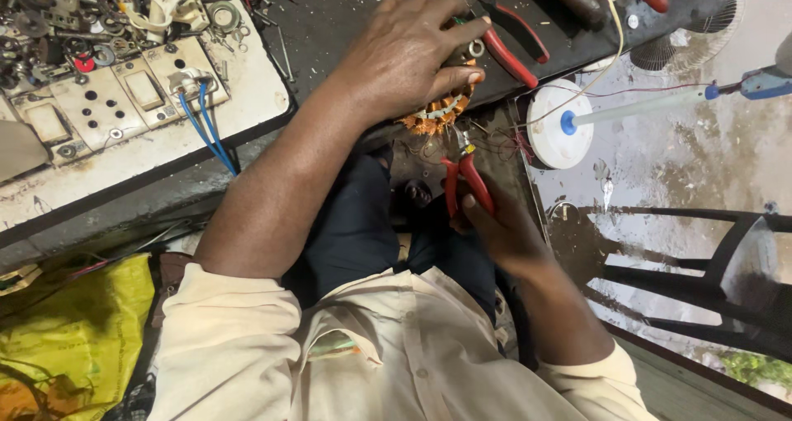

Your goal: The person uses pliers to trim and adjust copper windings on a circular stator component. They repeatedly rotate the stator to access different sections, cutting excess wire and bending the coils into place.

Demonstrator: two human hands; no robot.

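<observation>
My left hand [408, 54] rests over a round motor stator with copper windings [437, 114] at the edge of the dark workbench [330, 25], gripping it from above. My right hand [503, 227] sits lower, near my lap, closed around the red handles of small pliers [464, 169]. The pliers' jaws point up at the copper windings and thin wires just below the stator. Most of the stator is hidden under my left palm.
A second pair of red-handled pliers [516, 54] lies on the bench right of my left hand. A white switchboard with blue wires [140, 91] and several loose metal parts sit at left. A white fan base [559, 124], a dark chair frame [693, 264], a yellow bag [74, 330].
</observation>
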